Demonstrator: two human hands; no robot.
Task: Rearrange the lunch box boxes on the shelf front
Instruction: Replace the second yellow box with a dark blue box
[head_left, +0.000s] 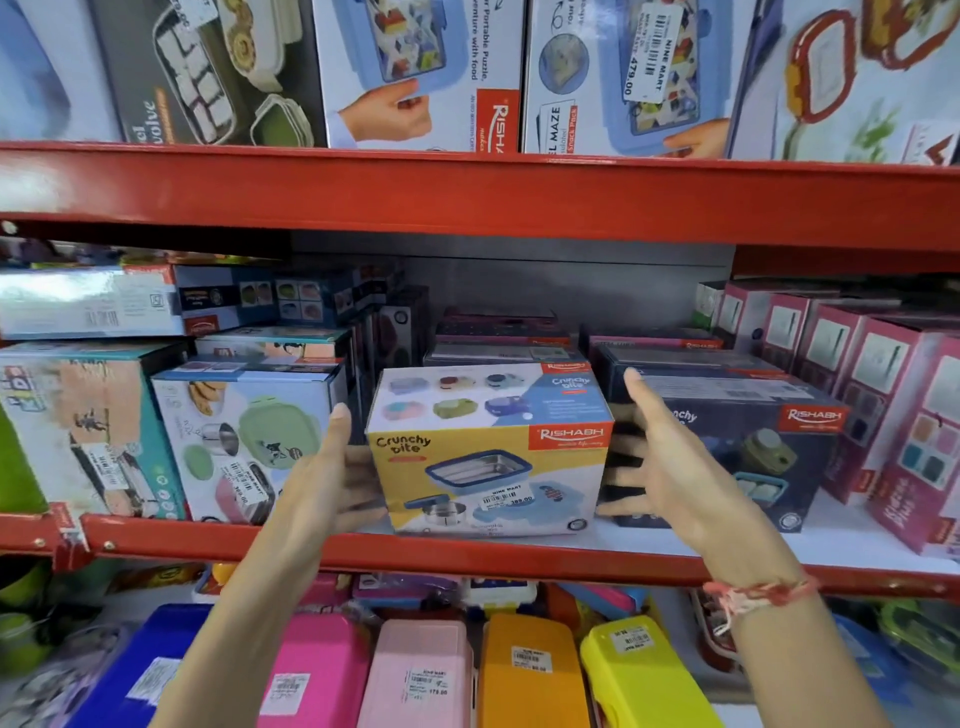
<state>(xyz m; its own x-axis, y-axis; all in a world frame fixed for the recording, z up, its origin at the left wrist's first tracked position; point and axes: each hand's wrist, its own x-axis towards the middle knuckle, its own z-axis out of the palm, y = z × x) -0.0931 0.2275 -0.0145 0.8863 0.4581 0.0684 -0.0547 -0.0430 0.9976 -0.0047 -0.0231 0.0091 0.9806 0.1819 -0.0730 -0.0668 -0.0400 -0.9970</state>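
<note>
Red shop shelf (467, 553), packed with boxes. Yellow lunch box carton (488, 452) at shelf front, between both hands. Left hand (332, 467) flat against carton side, fingers spread; right hand (670, 467) spread, just beside opposite side, not gripping. Cardboard looks light, stiff, crushable; press both side panels.

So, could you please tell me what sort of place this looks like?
Most likely a retail shop aisle: red metal shelves are stocked with boxed lunch boxes, such as the yellow Crunchy Bite carton, which carries a white barcoded price sticker.

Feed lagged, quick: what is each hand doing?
Left hand: open, flat against the yellow box.
Right hand: open, beside the box, contact unclear.
</note>
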